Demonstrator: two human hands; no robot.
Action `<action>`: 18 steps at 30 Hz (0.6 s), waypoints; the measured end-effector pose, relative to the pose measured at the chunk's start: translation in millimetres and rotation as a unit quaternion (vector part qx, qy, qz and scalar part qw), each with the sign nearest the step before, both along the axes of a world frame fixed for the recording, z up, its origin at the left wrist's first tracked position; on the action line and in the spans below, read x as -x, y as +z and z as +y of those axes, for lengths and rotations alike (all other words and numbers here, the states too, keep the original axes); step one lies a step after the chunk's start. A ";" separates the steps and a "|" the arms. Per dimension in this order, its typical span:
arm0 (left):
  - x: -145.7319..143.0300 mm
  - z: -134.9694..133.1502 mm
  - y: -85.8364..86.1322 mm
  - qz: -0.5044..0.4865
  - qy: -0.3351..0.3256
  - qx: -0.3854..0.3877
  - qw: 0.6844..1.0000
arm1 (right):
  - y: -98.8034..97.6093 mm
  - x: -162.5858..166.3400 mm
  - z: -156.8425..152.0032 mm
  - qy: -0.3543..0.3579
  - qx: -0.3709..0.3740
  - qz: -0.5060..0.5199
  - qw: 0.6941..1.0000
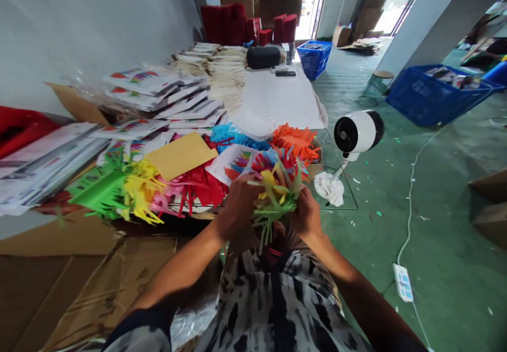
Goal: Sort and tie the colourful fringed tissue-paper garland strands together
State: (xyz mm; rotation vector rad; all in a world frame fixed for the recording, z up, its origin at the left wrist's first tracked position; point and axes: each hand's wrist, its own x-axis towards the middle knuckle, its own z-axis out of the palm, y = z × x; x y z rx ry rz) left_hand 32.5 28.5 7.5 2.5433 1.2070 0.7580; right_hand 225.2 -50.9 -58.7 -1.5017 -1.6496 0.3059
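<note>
Between my hands is a bundle of fringed paper strips (277, 188) in green, yellow, red and blue, held just in front of my lap. My left hand (241, 201) closes on its left side, and my right hand (307, 212) grips the right side; some fingertips are hidden behind the strips. Just past the bundle lies a printed sheet (225, 164). Orange fringed paper (295, 141) and blue fringed paper (237, 135) rest at the table edge. Further left are red (202, 185), yellow (144, 191) and green fringed paper (99, 185), with a tan envelope (180, 156) on top.
Stacks of printed packets (186, 101) cover the table's left side. A black case (263, 57) sits at the far end. To my right stand a white fan (358, 132) and blue crates (428, 95); a cable with a power strip (403, 283) crosses the floor. Cardboard (130, 278) lies lower left.
</note>
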 end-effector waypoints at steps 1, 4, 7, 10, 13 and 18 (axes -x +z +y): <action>0.2 1.5 3.8 0.006 0.007 -0.013 1.000 | 0.0 -2.1 -0.5 -0.006 0.008 -0.007 1.000; -4.7 2.6 12.9 0.066 0.020 -0.052 0.996 | 2.0 -6.9 -0.3 -0.037 0.076 -0.024 0.996; -12.8 0.1 12.1 0.100 0.022 -0.071 0.992 | 8.5 -6.5 0.6 -0.049 0.139 -0.090 0.985; -21.2 -6.5 2.8 0.125 0.033 -0.082 0.988 | 23.0 -3.0 3.6 0.003 0.160 -0.263 0.951; -28.1 -17.8 -5.8 0.166 0.019 -0.080 0.983 | 42.1 -4.3 12.6 0.022 0.183 -0.340 0.922; -33.2 -32.3 -5.4 0.161 0.024 -0.081 0.983 | 49.3 -12.6 35.5 0.078 0.168 0.035 0.982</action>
